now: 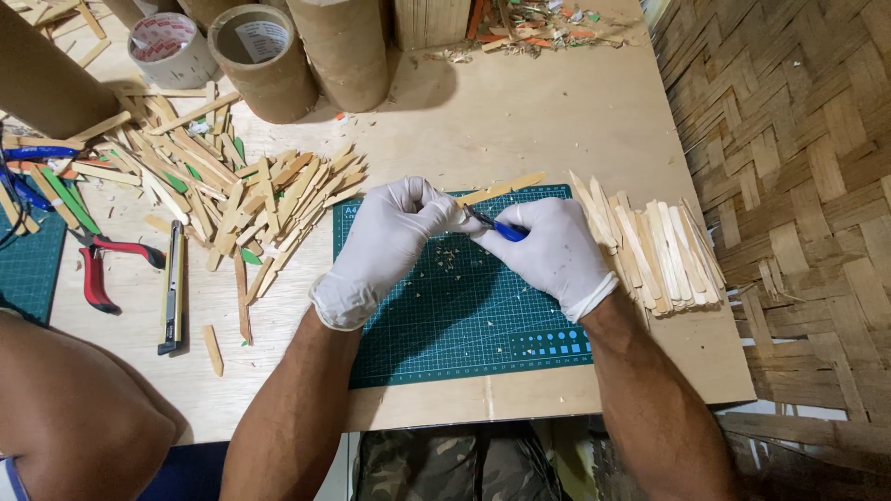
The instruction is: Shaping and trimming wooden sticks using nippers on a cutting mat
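Your left hand [394, 237], in a white glove, is curled closed with its fingertips pinched together near the middle of the green cutting mat [464, 315]; whatever small piece it pinches is hidden by the fingers, so you cannot tell what it is. Your right hand [548, 250], also gloved, is closed around a blue-handled knife [497, 227], its tip pointing toward your left fingertips, the two hands almost touching. Both hands hover low over the upper part of the mat, and tiny wood chips [448, 252] lie scattered on the mat just beneath them.

Behind your hands, a couple of wooden sticks [501, 189] lie across the mat's far edge. Just to your right, beside the mat, sits a stacked pile of cut sticks [654, 246]. To your left, a larger, loose heap of sticks [232, 190] spreads over the wooden table [520, 111], some painted green. Nearer the table's left side lie a black box cutter [172, 288] and red-handled pliers [97, 269], well apart from your hands. At the far left stand cardboard tubes [343, 51] and a roll of tape [172, 46]. A second person's bare arm [74, 408] shows at the lower left corner
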